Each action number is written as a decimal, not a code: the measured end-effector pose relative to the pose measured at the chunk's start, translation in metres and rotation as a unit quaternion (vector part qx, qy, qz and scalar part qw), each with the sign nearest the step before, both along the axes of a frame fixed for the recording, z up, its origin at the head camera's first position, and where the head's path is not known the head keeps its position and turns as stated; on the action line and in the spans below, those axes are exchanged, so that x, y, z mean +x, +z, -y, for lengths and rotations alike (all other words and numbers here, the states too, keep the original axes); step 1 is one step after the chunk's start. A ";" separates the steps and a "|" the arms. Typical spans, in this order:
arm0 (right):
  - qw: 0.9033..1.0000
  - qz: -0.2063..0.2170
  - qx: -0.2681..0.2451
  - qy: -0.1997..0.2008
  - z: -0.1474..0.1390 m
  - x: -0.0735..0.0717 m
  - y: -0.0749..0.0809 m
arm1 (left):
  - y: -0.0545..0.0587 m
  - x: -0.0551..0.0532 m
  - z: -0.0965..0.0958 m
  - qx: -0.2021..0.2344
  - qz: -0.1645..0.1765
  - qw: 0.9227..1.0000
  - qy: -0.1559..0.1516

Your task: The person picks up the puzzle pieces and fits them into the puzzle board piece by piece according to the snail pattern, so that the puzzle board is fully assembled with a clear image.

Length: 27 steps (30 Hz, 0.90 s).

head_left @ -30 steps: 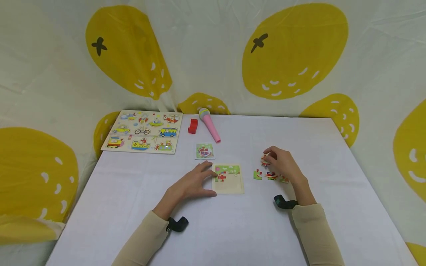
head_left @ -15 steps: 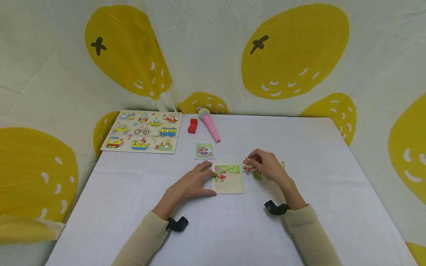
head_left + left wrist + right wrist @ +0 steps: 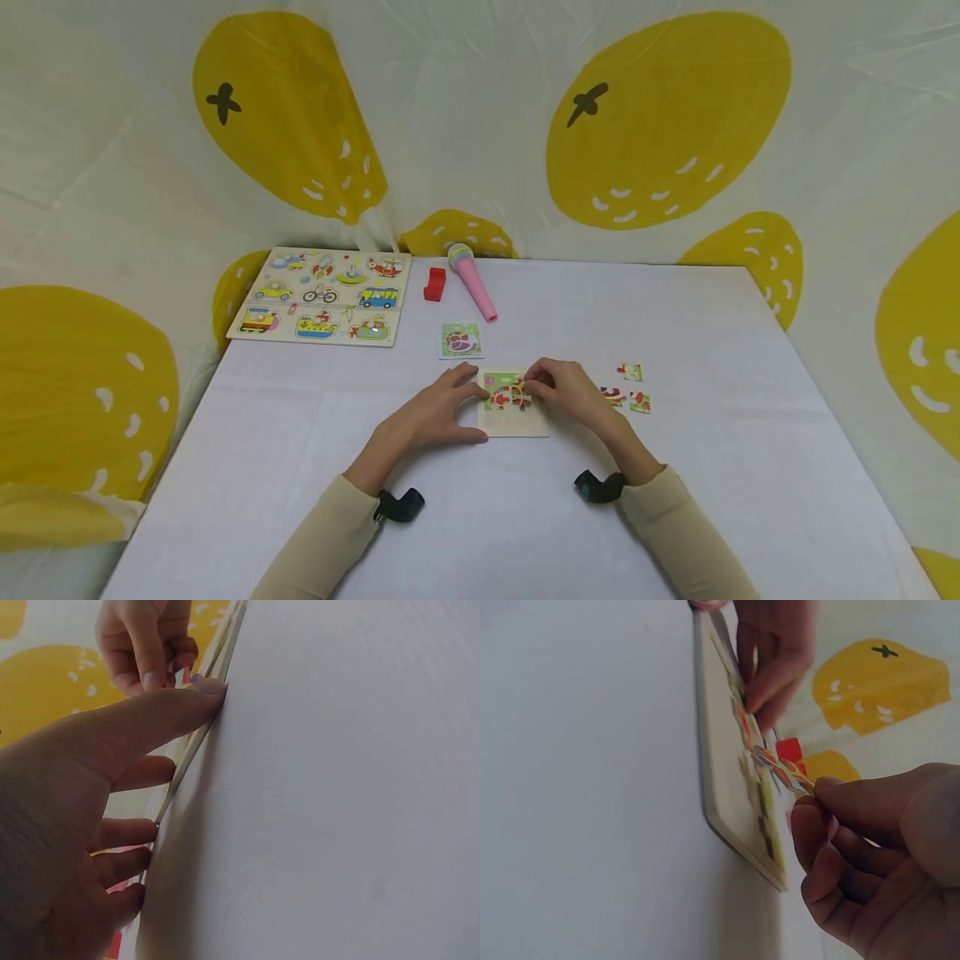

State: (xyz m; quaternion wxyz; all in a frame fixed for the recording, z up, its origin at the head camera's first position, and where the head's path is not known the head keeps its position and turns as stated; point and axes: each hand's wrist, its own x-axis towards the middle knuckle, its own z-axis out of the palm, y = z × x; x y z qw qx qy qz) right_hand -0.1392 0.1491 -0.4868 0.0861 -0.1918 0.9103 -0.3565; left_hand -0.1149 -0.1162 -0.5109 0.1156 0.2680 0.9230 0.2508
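Note:
A square wooden puzzle board point(image 3: 516, 426), partly filled along its top and left, lies mid-table. My left hand point(image 3: 431, 413) rests at its left side, thumb at the lower corner and index finger on the fitted pieces. In the left wrist view the thumb point(image 3: 172, 709) lies along the board's edge, fingers loosely extended. My right hand point(image 3: 576, 395) pinches a red-and-green jigsaw piece point(image 3: 520, 395) between thumb and fingers. The right wrist view has this jigsaw piece point(image 3: 786, 772) tilted close over the board point(image 3: 724, 772). Several loose jigsaw pieces point(image 3: 632, 372) lie beyond the right hand.
Behind the board lies a small square picture card point(image 3: 461, 341). Further back are a pink toy microphone point(image 3: 476, 287), a red block point(image 3: 435, 285) and a large vehicle puzzle board point(image 3: 318, 329). A fruit-patterned cloth point(image 3: 465, 125) hangs behind the table.
My right hand has carried the jigsaw piece leftward from the loose pieces to over the board. A second loose piece moved with it at first. My left hand stays in place.

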 end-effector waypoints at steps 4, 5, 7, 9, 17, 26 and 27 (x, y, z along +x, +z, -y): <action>1.000 0.000 0.001 0.003 0.008 0.003 -0.005 | 0.000 0.000 -0.001 0.002 0.001 1.000 0.000; 1.000 0.001 0.001 0.002 0.010 0.003 -0.007 | 0.000 0.000 -0.001 0.003 0.001 1.000 0.000; 1.000 -0.001 0.002 -0.003 0.012 0.005 -0.008 | 0.000 0.000 -0.002 0.002 -0.003 1.000 -0.004; 1.000 -0.007 0.007 -0.007 0.014 0.005 -0.010 | 0.002 0.001 -0.005 -0.004 -0.012 1.000 -0.011; 0.999 -0.034 0.029 -0.007 0.019 0.006 -0.011 | 0.007 0.007 -0.020 -0.046 -0.072 0.993 -0.077; 0.998 -0.030 0.051 0.005 0.019 0.004 -0.015 | 0.002 0.012 -0.027 -0.095 -0.099 0.986 -0.099; 0.998 -0.028 0.052 0.005 0.019 0.004 -0.015 | 0.002 0.012 -0.027 -0.095 -0.100 0.986 -0.098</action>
